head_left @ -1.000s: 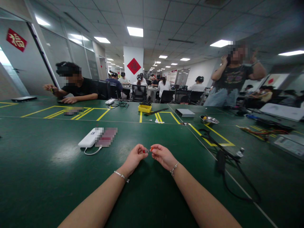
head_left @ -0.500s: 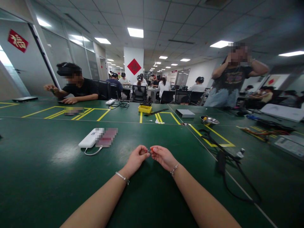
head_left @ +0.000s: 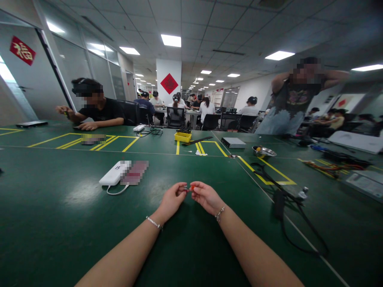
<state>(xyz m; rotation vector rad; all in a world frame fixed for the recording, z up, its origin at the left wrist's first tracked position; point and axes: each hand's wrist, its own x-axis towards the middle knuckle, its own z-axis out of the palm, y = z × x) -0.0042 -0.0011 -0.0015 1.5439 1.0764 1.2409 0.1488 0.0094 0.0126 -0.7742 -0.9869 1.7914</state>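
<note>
My left hand (head_left: 173, 197) pinches a small silvery piece (head_left: 186, 188) with a bit of red on it between thumb and fingertips. Facing it, my right hand (head_left: 206, 196) has its thumb and forefinger closed on a small orange-red piece (head_left: 192, 187). The two pieces are very close together, and too small for me to tell their kind. Both hands are held over the green table (head_left: 191, 247) with the fingertips almost meeting. A bracelet circles each wrist.
Left of my hands lies a white power bank (head_left: 114, 174) with a cable. A black cable (head_left: 279, 207) runs along the right. Farther back are a yellow tray (head_left: 182, 137), a grey box (head_left: 233, 142) and a metal bowl (head_left: 263, 151). A co-worker (head_left: 98, 107) sits across the table.
My fingertips have drawn slightly apart, and a narrow gap shows between the silvery and the orange-red piece. The person standing at the right has shifted a little, arms raised.
</note>
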